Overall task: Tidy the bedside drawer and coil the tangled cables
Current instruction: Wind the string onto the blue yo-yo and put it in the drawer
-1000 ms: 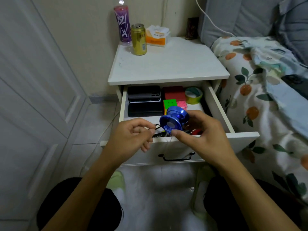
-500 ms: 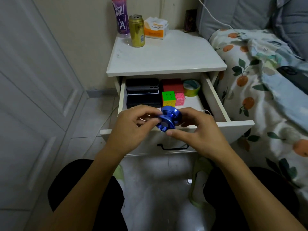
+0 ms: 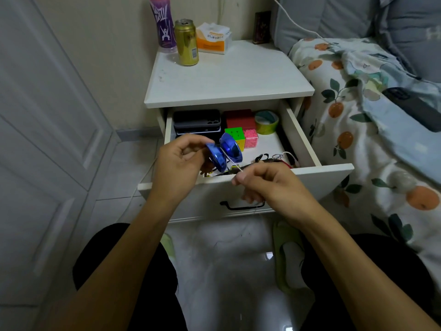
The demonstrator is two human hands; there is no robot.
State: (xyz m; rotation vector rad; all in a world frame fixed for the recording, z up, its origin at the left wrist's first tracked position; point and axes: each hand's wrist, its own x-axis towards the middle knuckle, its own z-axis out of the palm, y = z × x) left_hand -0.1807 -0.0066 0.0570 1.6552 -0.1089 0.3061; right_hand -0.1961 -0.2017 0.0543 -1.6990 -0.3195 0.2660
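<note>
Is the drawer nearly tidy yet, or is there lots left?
About halfway, I think. Done: the dark phone cases, red box and colourful puzzle cube sit neatly at the back of the open white drawer. In hand: the left hand holds the shiny blue yo-yo while the right hand pinches its white string. Left: the tangled cables at the front aren't coiled.

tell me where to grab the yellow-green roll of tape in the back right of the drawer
Take the yellow-green roll of tape from above, fingers pinching its ring wall through the open centre. It lies nearly flat in the white drawer, with the red box close on its left, so a side approach looks cramped.
</note>
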